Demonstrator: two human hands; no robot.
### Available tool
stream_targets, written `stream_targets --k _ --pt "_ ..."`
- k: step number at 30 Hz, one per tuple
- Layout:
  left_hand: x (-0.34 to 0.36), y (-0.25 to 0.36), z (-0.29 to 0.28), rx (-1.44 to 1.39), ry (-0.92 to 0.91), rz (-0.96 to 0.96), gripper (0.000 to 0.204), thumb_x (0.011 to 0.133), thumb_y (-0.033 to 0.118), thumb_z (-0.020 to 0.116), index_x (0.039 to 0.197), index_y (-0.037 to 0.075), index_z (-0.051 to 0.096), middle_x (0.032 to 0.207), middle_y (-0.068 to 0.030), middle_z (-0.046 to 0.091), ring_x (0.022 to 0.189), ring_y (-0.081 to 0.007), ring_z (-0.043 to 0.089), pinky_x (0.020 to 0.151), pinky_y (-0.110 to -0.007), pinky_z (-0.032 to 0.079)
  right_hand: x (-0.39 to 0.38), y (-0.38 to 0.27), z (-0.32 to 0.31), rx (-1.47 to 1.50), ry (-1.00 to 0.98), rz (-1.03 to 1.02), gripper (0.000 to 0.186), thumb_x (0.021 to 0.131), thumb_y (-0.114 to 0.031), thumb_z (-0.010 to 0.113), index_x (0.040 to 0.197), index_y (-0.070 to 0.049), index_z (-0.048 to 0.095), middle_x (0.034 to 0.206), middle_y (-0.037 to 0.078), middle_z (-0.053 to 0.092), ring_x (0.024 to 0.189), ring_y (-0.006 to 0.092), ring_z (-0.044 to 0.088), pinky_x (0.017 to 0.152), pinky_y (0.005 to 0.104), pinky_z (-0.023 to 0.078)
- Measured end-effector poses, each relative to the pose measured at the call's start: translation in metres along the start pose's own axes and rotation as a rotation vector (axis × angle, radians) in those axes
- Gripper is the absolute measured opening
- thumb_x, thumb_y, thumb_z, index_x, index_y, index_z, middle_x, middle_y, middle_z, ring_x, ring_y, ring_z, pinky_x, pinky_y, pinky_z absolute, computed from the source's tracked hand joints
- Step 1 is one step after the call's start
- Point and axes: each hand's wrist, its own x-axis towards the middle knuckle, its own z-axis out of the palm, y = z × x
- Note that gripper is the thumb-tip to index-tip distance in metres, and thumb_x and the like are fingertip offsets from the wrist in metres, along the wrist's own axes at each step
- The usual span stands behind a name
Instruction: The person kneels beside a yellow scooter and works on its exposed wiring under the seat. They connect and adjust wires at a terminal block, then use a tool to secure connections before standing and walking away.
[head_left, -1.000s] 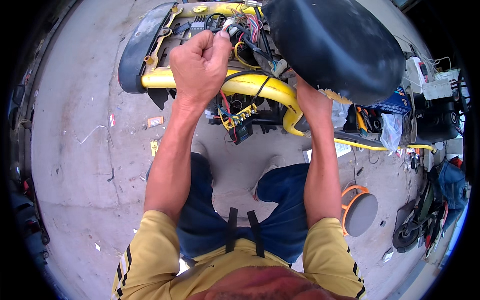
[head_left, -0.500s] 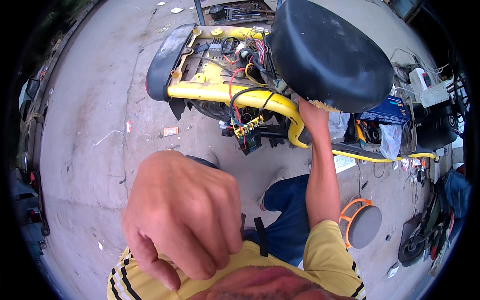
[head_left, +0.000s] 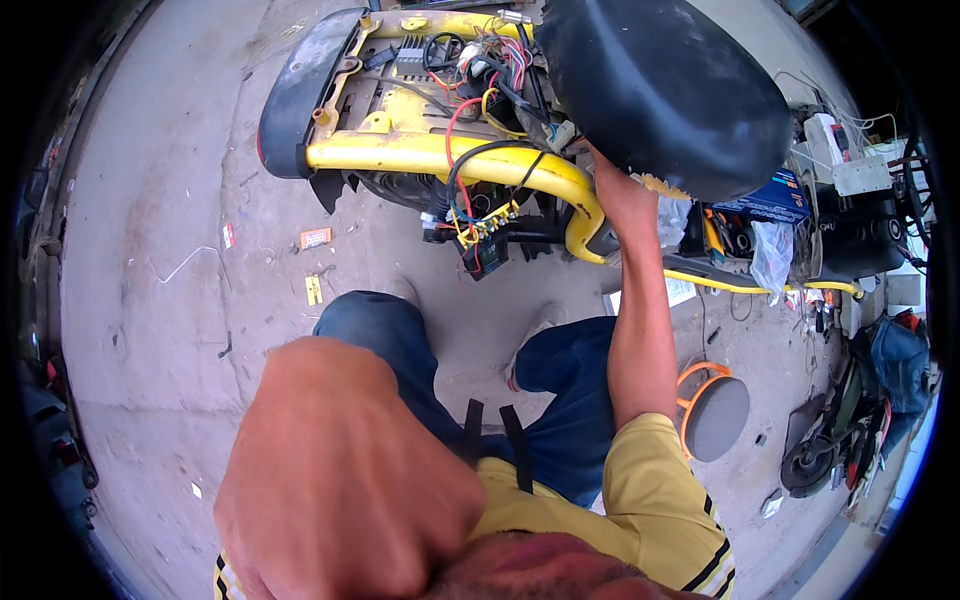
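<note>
A black scooter seat (head_left: 665, 95) with a torn lower edge stands raised above a yellow scooter frame (head_left: 430, 152). My right hand (head_left: 625, 190) reaches up to its underside and holds it; the fingers are hidden behind the seat. Left of it, the open rear of the frame shows bundled coloured wires (head_left: 490, 70) and a finned metal controller (head_left: 410, 58). A small black box with yellow terminals (head_left: 485, 248) hangs from wires at the frame's side. Close up at lower left, my left hand (head_left: 335, 470) is curled near my chin, back upward; its fingertips and palm are hidden.
An orange-legged stool with a grey seat (head_left: 717, 415) stands at right. A blue box (head_left: 765, 197) and plastic bags (head_left: 772, 255) rest on the scooter's footboard. Scooter parts and a wheel (head_left: 812, 465) lie at far right. Small wrappers (head_left: 315, 238) litter the concrete.
My left hand has moved down and closer toward my chin, its fingers passing out of sight. The scooter has shifted slightly up and left in view. My right hand stays under the seat.
</note>
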Motion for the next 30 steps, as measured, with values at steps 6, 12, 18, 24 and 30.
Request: stream_targets --k 6,12,18,24,30 --pt "-0.001 0.002 0.001 0.091 0.050 0.082 0.041 0.099 0.021 0.067 0.059 0.016 0.054 0.055 -0.0030 0.055 0.041 -0.0241 0.055 0.037 -0.038 0.038 0.000 -0.002 -0.002 -0.047 -0.024 0.038 0.026 0.097 -0.017 0.078 0.115 0.002 0.077 0.109 0.012 0.080 0.099 0.0237 0.074 0.094 0.0373 0.054" --pt "-0.001 0.007 0.004 0.129 0.048 0.089 0.039 0.098 0.020 0.067 0.061 0.016 0.055 0.056 -0.0026 0.056 0.042 -0.0233 0.056 0.037 -0.037 0.038 0.001 -0.010 -0.003 -0.010 -0.044 0.045 0.030 0.099 -0.020 0.077 0.119 0.002 0.076 0.115 0.013 0.080 0.107 0.0237 0.074 0.098 0.0366 0.053" --pt "0.001 0.005 0.004 0.129 0.055 0.091 0.037 0.098 0.020 0.067 0.063 0.017 0.056 0.057 -0.0020 0.057 0.043 -0.0224 0.056 0.038 -0.037 0.039 0.001 0.003 0.000 -0.037 -0.060 0.031 0.032 0.099 -0.021 0.077 0.121 0.003 0.075 0.117 0.013 0.080 0.109 0.0235 0.073 0.100 0.0361 0.052" --pt "-0.001 0.003 0.000 0.141 0.024 0.047 0.036 0.100 0.025 0.067 0.066 0.015 0.058 0.060 -0.0016 0.060 0.045 -0.0219 0.058 0.041 -0.036 0.041 -0.001 -0.003 -0.002 0.000 -0.074 0.150 0.032 0.099 -0.020 0.077 0.120 0.003 0.075 0.118 0.013 0.080 0.108 0.0219 0.072 0.099 0.0349 0.052" --pt "-0.007 0.016 0.006 0.131 0.051 -0.130 0.031 0.088 0.010 0.065 0.060 0.005 0.052 0.059 -0.0107 0.051 0.057 -0.0311 0.057 0.054 -0.042 0.040 0.000 -0.008 0.001 0.021 -0.051 0.111 0.030 0.098 -0.017 0.079 0.119 0.003 0.075 0.115 0.011 0.079 0.104 0.0190 0.072 0.097 0.0327 0.052"
